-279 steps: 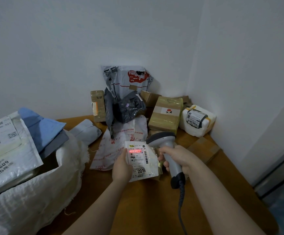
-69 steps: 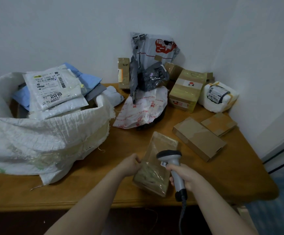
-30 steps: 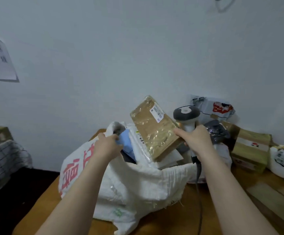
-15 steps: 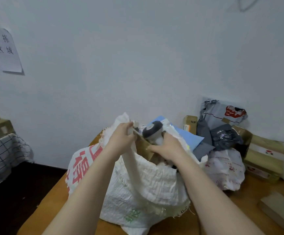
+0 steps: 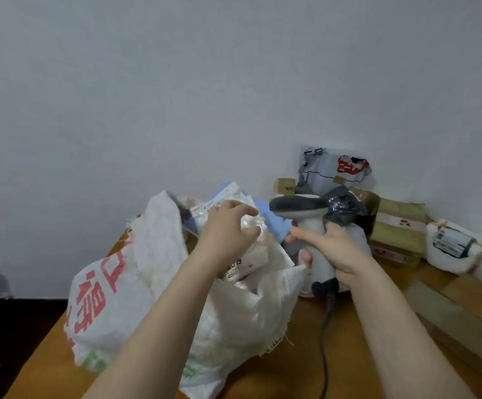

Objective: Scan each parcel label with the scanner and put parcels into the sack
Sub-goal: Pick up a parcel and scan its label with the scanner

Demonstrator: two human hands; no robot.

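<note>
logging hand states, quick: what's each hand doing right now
Left hand: fingers curled over parcels in the sack; whether it grips one cannot be told.
Right hand: holding the scanner.

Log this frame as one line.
phase: bagging | left hand: on bagged parcels at sack mouth, grip unclear | right hand: holds scanner beside sack | pending: boxes by wall

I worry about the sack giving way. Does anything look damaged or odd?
The white woven sack is frayed along its open edge, loose threads hanging over the table. Parcels stick out above its mouth. Nothing has spilled.
</note>
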